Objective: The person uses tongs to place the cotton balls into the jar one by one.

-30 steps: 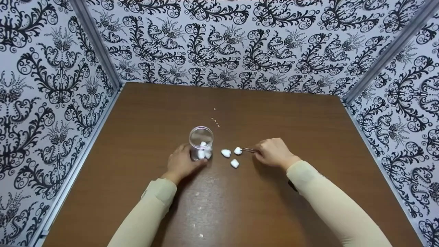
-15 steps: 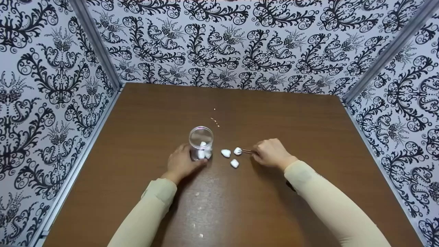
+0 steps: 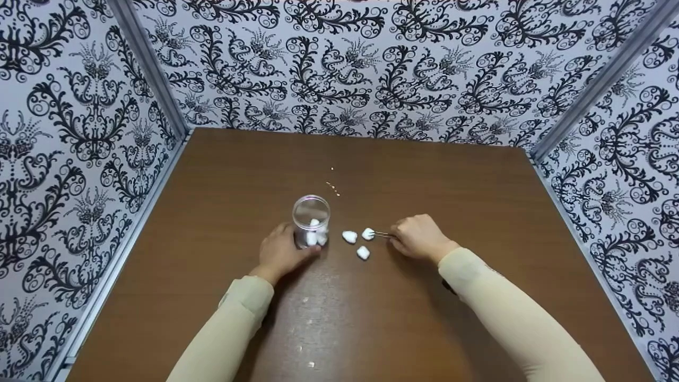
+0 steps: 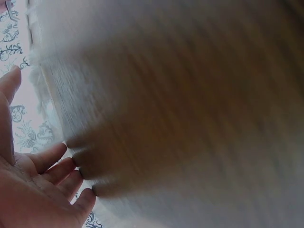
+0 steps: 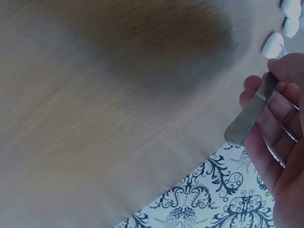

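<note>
Beside the clear jar, my left hand curves round its lower left side, the thumb at its front. Several white cotton balls lie inside the upright jar. In the left wrist view, the fingers of my left hand rest near the tabletop. My right hand pinches metal tweezers, whose tips touch a cotton ball on the table. The right wrist view shows the tweezers' flat end sticking out from my right hand. Two more cotton balls lie near, one cotton ball left and another cotton ball in front.
A brown wooden table carries everything. Small pale flecks mark its surface behind the jar. Patterned black-and-white panels enclose the back and sides, with grey metal posts at the corners.
My right hand has shifted slightly left, and the tweezers' tips have moved onto the rightmost cotton ball. My left hand and the jar have stayed in place.
</note>
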`<state>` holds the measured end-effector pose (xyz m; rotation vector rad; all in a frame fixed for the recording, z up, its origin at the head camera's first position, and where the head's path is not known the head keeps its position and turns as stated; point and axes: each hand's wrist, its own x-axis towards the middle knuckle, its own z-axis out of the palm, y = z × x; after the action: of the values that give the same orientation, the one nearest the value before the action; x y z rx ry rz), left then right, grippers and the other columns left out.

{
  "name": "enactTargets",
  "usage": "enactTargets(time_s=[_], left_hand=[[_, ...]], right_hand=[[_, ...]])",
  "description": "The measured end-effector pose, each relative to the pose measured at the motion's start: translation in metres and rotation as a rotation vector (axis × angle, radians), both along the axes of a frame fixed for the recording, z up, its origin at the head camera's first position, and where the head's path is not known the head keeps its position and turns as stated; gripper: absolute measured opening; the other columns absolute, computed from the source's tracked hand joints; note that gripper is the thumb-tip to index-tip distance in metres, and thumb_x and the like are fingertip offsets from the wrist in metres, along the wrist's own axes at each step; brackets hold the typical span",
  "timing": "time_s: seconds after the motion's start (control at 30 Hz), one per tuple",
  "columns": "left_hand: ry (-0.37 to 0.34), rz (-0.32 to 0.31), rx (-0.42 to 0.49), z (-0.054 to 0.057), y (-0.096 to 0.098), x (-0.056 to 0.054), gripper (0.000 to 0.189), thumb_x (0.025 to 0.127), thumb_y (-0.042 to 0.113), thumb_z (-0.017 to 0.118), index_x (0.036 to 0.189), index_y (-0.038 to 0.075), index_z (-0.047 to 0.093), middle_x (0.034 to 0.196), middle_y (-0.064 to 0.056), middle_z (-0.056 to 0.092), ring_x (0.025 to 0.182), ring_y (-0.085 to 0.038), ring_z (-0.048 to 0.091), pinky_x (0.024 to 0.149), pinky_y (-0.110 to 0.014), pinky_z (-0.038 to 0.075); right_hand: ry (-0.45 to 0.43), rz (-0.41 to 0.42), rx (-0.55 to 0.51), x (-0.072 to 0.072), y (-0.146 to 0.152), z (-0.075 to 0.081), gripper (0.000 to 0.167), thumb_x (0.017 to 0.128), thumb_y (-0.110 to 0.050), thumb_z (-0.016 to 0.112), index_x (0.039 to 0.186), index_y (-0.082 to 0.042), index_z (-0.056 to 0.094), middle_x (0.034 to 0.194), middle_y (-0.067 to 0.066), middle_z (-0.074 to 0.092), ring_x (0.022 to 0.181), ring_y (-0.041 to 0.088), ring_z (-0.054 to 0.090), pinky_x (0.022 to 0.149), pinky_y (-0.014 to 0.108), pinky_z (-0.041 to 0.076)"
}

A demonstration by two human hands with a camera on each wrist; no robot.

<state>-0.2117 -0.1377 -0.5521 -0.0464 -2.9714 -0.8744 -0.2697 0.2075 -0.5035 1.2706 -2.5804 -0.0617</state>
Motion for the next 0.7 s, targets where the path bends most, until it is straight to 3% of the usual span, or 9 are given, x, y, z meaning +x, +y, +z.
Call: enactTargets(time_s=[0.7], left_hand=[[0.014, -0.001, 0.013, -0.0019, -0.0008, -0.0007, 0.086, 0.077, 0.063, 0.075, 0.137, 0.003, 0.056, 0.139, -0.015, 0.053, 0.129, -0.033, 0.048, 0.102, -0.056, 0.036]], right_hand=[[0.032, 0.035, -0.044, -0.0041, -0.0003, 0.0029, 0.014, 0.081, -0.018, 0.072, 0.07, -0.013, 0.067, 0.063, -0.002, 0.06, 0.051, 0.02, 0.056, 0.046, 0.043, 0.046]])
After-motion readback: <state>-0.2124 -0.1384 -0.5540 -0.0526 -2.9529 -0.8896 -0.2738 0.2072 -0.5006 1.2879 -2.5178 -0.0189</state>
